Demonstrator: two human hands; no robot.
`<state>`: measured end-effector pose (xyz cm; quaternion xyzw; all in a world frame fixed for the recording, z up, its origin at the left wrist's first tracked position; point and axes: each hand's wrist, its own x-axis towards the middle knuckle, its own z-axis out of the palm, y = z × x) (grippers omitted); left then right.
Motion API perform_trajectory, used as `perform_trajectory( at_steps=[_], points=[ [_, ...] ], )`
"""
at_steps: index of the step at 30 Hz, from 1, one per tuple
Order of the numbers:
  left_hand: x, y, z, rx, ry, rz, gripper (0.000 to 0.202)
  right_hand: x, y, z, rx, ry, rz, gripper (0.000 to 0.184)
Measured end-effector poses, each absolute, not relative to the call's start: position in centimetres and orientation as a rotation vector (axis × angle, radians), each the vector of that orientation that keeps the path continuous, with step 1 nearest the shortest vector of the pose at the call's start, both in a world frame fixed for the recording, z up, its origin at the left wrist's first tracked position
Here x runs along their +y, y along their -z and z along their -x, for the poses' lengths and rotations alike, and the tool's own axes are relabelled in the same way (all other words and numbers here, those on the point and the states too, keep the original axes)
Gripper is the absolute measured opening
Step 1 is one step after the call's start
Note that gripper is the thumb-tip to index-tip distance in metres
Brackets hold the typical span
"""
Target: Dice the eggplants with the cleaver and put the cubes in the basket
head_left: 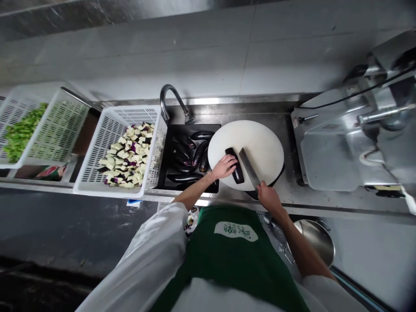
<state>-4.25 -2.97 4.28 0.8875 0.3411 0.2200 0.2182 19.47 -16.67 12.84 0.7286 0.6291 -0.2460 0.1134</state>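
Note:
A dark purple eggplant (236, 168) lies on a round white cutting board (260, 141). My left hand (223, 167) rests on its left side, fingers curled over it. My right hand (269, 198) grips the handle of a cleaver (248, 167), whose blade lies just right of the eggplant, angled along it. Left of the board, a dark sink (169, 167) holds several whole eggplants (191, 154) under a curved faucet (172, 102).
A white perforated basket (107, 134) with several eggplant cubes (128, 156) sits left of the sink. Farther left, another basket (58, 130) holds chopped greens (21, 134). A steel machine (351, 143) stands at right. A metal bowl (316, 240) sits below the counter edge.

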Motion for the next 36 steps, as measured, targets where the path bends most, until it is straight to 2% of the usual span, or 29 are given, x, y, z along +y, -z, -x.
perform_trajectory(
  at_steps=[11, 22, 28, 36],
  points=[
    [-1.7, -1.8, 3.7, 1.047, -0.564, -2.422, 0.030, -18.1, -16.9, -14.6, 1.832, 0.830, -2.126, 0.028],
    [-1.5, -1.8, 3.8, 1.034, -0.588, -2.409, 0.035, -10.9, -17.3, -12.0, 1.854, 0.779, -2.134, 0.028],
    [-1.5, -1.7, 3.6, 1.023, -0.572, -2.405, 0.033, -10.4, -17.4, -12.3, 1.858, 0.801, -2.088, 0.028],
    [-1.4, -0.8, 3.7, 0.947, -0.755, -2.479, 0.031, -9.9, -16.6, -12.6, 1.890, 0.803, -2.027, 0.028]
  ],
)
